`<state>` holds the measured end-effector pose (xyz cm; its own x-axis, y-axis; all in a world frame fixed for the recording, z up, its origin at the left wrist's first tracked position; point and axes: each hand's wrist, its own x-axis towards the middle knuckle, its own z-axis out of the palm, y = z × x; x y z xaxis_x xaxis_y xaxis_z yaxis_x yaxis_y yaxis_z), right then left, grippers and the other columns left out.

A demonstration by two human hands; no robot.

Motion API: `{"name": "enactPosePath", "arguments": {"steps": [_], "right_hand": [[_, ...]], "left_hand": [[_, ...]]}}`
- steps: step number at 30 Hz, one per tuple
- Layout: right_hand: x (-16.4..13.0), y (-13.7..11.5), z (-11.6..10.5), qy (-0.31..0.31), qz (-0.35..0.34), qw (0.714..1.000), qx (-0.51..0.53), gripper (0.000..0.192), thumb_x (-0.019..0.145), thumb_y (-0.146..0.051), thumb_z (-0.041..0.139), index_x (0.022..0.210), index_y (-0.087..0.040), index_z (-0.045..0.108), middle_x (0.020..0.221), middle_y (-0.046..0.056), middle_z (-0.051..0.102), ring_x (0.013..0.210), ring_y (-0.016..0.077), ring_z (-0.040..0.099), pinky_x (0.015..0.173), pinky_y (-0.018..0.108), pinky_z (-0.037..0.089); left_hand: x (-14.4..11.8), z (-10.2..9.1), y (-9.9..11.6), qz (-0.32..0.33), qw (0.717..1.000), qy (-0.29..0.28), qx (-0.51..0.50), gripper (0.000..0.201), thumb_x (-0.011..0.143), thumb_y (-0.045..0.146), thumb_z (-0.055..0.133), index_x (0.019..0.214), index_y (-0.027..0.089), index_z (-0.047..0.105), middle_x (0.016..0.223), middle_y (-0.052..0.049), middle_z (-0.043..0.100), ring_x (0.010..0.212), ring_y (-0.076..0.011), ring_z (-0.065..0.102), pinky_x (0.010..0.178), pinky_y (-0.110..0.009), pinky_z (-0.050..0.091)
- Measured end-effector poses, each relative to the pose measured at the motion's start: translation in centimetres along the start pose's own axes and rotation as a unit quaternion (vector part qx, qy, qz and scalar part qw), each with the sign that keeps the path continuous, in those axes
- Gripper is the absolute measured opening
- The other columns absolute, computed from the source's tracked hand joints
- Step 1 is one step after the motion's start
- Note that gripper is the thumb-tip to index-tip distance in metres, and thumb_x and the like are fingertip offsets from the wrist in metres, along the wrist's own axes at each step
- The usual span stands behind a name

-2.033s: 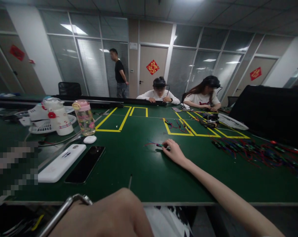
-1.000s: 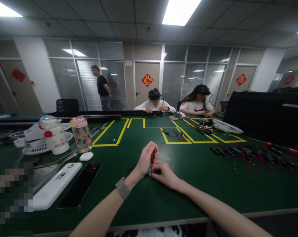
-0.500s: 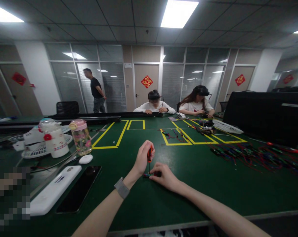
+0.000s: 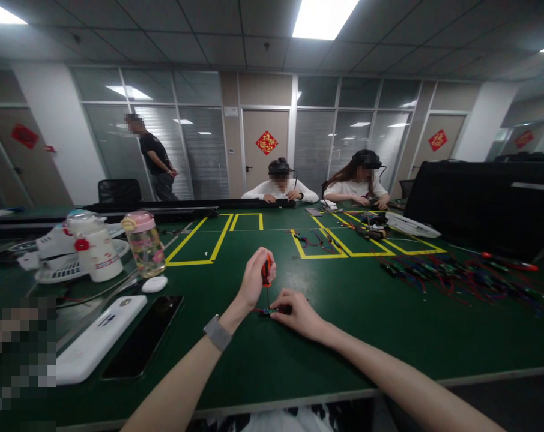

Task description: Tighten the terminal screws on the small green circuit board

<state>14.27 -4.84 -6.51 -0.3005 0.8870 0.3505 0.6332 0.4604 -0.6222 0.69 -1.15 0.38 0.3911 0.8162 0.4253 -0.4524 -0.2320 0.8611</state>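
Note:
My left hand (image 4: pixel 255 277) is closed around the orange and black handle of a screwdriver (image 4: pixel 266 273). The shaft points straight down, and its tip meets a small green circuit board (image 4: pixel 267 312) lying on the green table. From the right, my right hand (image 4: pixel 296 311) pinches the board's edge between thumb and fingers. Thin wires appear to come off the board, but the fingers partly hide them. Which exact spot on the board the tip touches is too small to tell.
Left of my arms lie a black phone (image 4: pixel 143 339), a white power bank (image 4: pixel 103 342) and a white case (image 4: pixel 155 284), with a pink-lidded bottle (image 4: pixel 143 243) behind. To the right spreads a pile of wired boards (image 4: pixel 456 276) near a black monitor (image 4: pixel 483 210). Two people sit opposite.
The view has shifted slightly, so my hands appear a little higher and further left. The screwdriver stays on the board. A standing person at the back has moved left.

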Motion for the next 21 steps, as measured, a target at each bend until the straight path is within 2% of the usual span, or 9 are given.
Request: {"name": "enactPosePath", "arguments": {"steps": [5,16,21], "right_hand": [[0.03,0.16,0.08,-0.001,0.004,1.0,-0.001,0.014,0.075,-0.012,0.072,0.087,-0.016,0.077,0.081,0.005,0.063,0.073,0.0154,0.059,0.068,0.025,0.045],[-0.01,0.25,0.11,-0.003,0.008,1.0,-0.001,0.014,0.076,-0.014,0.072,0.089,-0.016,0.077,0.083,0.005,0.064,0.073,0.015,0.059,0.068,0.025,0.046],[0.04,0.24,0.11,-0.003,0.006,1.0,0.001,0.012,0.076,-0.014,0.072,0.087,-0.017,0.077,0.082,0.004,0.064,0.072,0.0147,0.059,0.068,0.025,0.046]], "left_hand": [[-0.04,0.14,0.13,-0.005,1.0,-0.004,-0.014,0.027,0.089,0.042,0.047,0.075,0.018,0.045,0.055,0.007,0.041,0.046,-0.0064,0.033,0.048,-0.019,0.028],[0.01,0.1,-0.24,0.003,1.0,-0.01,-0.011,0.029,0.09,0.043,0.047,0.075,0.018,0.044,0.055,0.007,0.04,0.046,-0.0065,0.034,0.047,-0.018,0.029],[0.04,0.07,-0.53,0.021,1.0,-0.007,0.011,0.028,0.092,0.047,0.045,0.087,0.019,0.05,0.058,0.007,0.04,0.047,-0.007,0.035,0.048,-0.018,0.03]]}}
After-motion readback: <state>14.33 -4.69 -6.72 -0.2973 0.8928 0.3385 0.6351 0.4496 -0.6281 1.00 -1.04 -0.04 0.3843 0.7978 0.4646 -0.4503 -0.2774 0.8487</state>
